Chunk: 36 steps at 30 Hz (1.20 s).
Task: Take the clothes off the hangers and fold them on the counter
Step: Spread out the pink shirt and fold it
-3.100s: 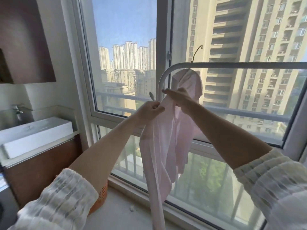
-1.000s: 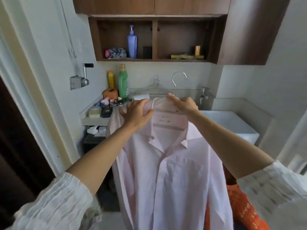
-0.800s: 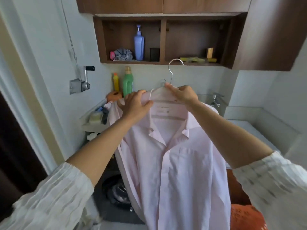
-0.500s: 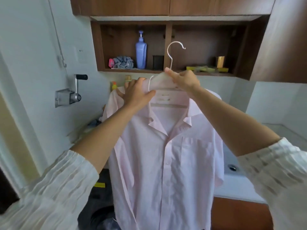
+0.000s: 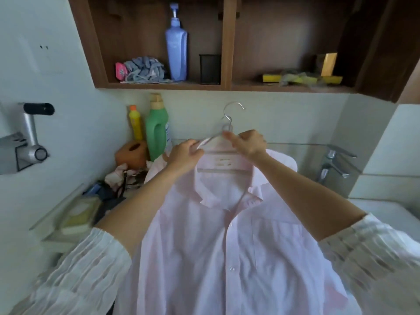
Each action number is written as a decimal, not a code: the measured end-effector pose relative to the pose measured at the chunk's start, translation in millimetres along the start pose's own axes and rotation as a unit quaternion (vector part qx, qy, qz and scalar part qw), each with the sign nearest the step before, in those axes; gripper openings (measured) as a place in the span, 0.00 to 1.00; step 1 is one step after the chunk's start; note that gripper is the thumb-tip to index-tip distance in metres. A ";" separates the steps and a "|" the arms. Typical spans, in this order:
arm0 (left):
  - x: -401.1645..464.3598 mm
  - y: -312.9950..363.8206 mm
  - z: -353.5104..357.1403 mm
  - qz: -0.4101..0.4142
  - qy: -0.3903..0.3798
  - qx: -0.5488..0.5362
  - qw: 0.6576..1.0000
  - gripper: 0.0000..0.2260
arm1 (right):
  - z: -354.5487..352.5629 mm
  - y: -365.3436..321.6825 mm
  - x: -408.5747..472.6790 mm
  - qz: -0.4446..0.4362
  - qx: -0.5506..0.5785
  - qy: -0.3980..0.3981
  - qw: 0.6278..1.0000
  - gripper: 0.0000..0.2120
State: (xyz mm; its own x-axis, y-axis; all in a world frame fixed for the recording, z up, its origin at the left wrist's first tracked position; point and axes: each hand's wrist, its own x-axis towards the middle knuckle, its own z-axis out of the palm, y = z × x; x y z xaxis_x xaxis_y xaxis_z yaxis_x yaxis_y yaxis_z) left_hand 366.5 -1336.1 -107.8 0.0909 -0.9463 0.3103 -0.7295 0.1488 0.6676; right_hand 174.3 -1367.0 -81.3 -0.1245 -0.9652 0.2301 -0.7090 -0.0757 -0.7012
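Nearest the camera, the pink shirt point(image 5: 227, 258) lay spread front-up, seemingly over the worktop, though its cloth hid the surface, and was buttoned below the open collar. Further up, the left hand point(image 5: 185, 153) pinched the collar and the hanger's point(image 5: 228, 126) left arm, while the right hand point(image 5: 248, 143) pinched the hanger at the neck below its hook. The step looked like freeing the hanger: best to hold the collar down with one hand, tilt the hanger, and draw one shoulder out first, since a straight pull might strain the buttoned placket. Beyond stood a green bottle point(image 5: 156, 133) and a tap point(image 5: 334, 164).
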 end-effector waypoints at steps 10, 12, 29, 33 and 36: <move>20.3 -62.7 89.0 -0.068 -0.030 0.082 0.994 0.13 | 81.3 77.3 31.9 -0.063 -0.036 -0.078 0.994 0.21; 22.2 -69.6 94.5 -0.077 -0.036 0.111 0.990 0.12 | 86.3 81.6 32.2 -0.072 -0.052 -0.083 0.993 0.15; 38.5 -93.5 92.2 -0.136 -0.081 0.301 0.940 0.10 | 79.0 134.4 59.1 -0.171 -0.104 -0.098 0.975 0.12; 38.8 -93.5 91.2 -0.161 -0.084 0.322 0.929 0.09 | 71.2 140.7 55.4 -0.159 -0.118 -0.092 0.976 0.13; 39.7 -90.2 90.9 -0.164 -0.083 0.317 0.930 0.09 | 61.5 142.1 51.2 -0.171 -0.107 -0.083 0.976 0.11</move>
State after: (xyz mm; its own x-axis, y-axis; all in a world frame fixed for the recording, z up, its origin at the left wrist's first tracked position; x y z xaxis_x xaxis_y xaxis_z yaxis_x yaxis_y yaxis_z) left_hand 374.3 -1413.2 -217.1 0.3121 -0.9499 0.0157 -0.9388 -0.3058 0.1587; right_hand 109.9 -1442.5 -210.6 0.2472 -0.9210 0.3011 -0.8199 -0.3645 -0.4416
